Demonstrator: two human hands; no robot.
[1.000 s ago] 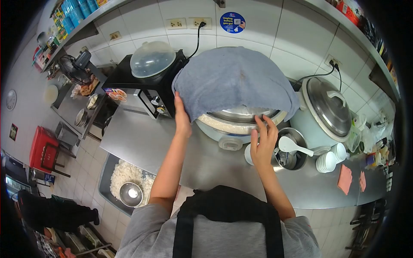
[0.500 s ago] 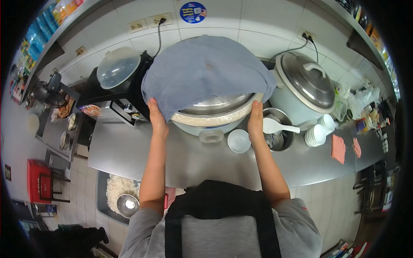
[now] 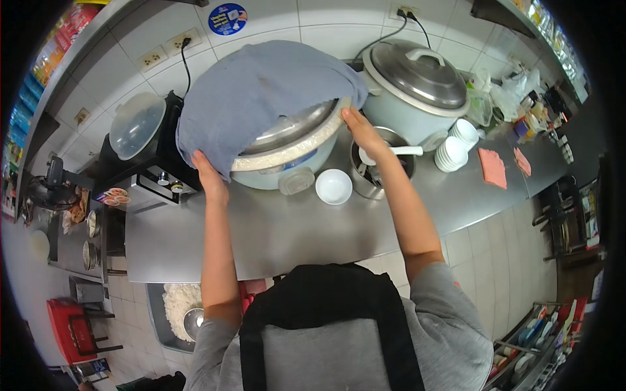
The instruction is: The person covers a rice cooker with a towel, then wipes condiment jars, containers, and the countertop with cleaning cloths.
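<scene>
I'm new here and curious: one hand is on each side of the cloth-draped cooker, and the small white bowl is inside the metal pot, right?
Not quite: the head view shows the small white bowl on the counter beside the metal pot. The left hand and right hand do flank the cooker.

Grey short sleeves (image 3: 435, 306), black apron (image 3: 321, 296)

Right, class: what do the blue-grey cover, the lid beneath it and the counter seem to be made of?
Cover: probably cloth, matte, since it drapes softly with a loose, uneven edge.
Lid: apparently metal, polished, going by its bright reflections.
Counter: likely stainless steel, satin-looking, with blurred grey reflections.
</scene>
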